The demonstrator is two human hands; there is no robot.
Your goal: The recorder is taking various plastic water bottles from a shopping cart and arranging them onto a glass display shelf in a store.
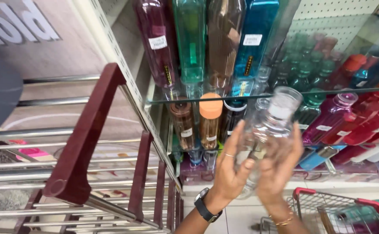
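Left hand [232, 167] wears ring, black watch [205, 206]; right wrist, gold bangles [283, 220].

Coloured bottles [189, 43] stand on glass shelf [328, 92]; orange-capped bottle [209, 119] below its left edge; maroon trolley [90, 143] left; basket [341, 210] bottom right corner

Two hands, left [232, 167] and right [280, 169], were around one clear bottle [269, 125]. Four tall bottles stood on the glass shelf [189, 100]: maroon [157, 41], green [190, 39], brown [224, 39], blue [256, 37]. One orange-capped bottle [209, 119] stood below. Two carts showed: one maroon-handled [85, 134], one red-handled [336, 210].
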